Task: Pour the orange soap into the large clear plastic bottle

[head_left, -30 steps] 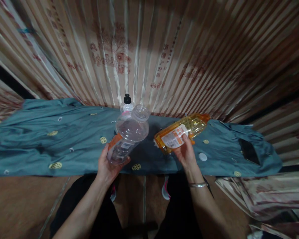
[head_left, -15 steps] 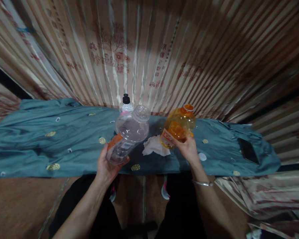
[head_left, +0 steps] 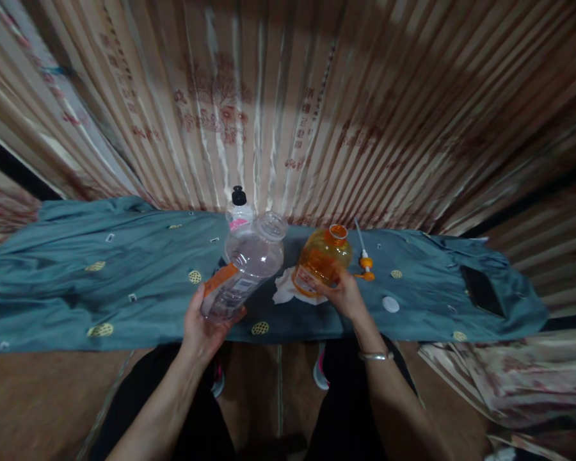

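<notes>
My left hand grips the lower part of a clear plastic bottle with an orange label; it leans to the right, its mouth uncapped. My right hand is wrapped round an amber, see-through bottle, also without a top and tilted slightly to the right. Beneath the amber bottle lies a crumpled white tissue. An orange pump top with a long tube rests on the cloth just right of it. The level of liquid in the amber bottle is hard to make out.
A white bottle with a black cap stands behind the clear bottle. On the right are a round white cap and a dark phone. A teal patterned cloth covers the bench, with a pleated curtain behind.
My right hand has moved the amber bottle left and lower, over the tissue, so the pump top now shows. My left hand and the clear bottle have barely shifted.
</notes>
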Demonstrator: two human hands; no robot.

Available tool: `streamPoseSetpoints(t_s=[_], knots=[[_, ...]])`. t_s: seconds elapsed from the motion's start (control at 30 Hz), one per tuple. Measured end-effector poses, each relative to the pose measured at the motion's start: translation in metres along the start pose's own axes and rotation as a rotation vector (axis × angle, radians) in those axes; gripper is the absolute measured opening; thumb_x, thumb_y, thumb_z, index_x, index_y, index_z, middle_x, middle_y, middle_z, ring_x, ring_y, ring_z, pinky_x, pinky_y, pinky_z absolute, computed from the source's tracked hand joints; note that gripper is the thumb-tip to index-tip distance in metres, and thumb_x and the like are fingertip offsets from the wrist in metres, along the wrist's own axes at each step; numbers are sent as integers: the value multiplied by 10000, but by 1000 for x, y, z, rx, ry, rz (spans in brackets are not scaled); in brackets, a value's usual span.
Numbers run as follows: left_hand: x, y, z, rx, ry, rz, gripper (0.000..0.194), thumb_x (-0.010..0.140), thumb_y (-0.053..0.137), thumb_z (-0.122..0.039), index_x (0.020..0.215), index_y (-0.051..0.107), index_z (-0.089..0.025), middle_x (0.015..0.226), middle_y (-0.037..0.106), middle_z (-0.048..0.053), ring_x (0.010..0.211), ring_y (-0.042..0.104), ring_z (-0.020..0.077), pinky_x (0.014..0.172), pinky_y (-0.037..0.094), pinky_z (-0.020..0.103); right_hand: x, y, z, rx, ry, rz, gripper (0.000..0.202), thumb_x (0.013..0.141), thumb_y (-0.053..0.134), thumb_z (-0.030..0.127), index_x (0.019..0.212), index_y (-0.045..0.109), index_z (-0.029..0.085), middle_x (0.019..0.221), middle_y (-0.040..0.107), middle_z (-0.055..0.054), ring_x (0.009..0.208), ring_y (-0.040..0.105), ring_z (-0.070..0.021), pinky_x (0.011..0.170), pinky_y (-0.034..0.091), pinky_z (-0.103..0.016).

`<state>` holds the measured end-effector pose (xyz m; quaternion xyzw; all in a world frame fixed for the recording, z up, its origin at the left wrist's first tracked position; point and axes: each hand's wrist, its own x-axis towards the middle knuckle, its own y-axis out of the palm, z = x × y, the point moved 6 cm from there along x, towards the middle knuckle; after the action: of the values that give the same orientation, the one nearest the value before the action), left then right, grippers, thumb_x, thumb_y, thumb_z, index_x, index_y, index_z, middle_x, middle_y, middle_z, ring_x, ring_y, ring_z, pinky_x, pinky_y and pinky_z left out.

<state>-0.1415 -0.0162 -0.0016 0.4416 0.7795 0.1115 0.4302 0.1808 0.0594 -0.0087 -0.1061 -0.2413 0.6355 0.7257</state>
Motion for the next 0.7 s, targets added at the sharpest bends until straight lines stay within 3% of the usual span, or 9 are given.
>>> streamPoseSetpoints(t_s=[0.23,0.7], knots=[[2,-10,-9,2,59,-81,199,977,641,-320,1094,754,-207,854,841,60,692,801,259,568,692,395,-8,11,24,77,39,-12,750,651,980,684,1210,757,237,1157,879,-145,1082,839,-405,951,686,-539],[3,-22,-22,49,131,-105,204,918,749,-388,1042,775,-228,900,855,59,777,815,269,664,706,414,-11,8,48,47,-14,-52,855,723,910,737,1368,712,212,1254,859,-166,1184,822,-444,1063,660,-589]])
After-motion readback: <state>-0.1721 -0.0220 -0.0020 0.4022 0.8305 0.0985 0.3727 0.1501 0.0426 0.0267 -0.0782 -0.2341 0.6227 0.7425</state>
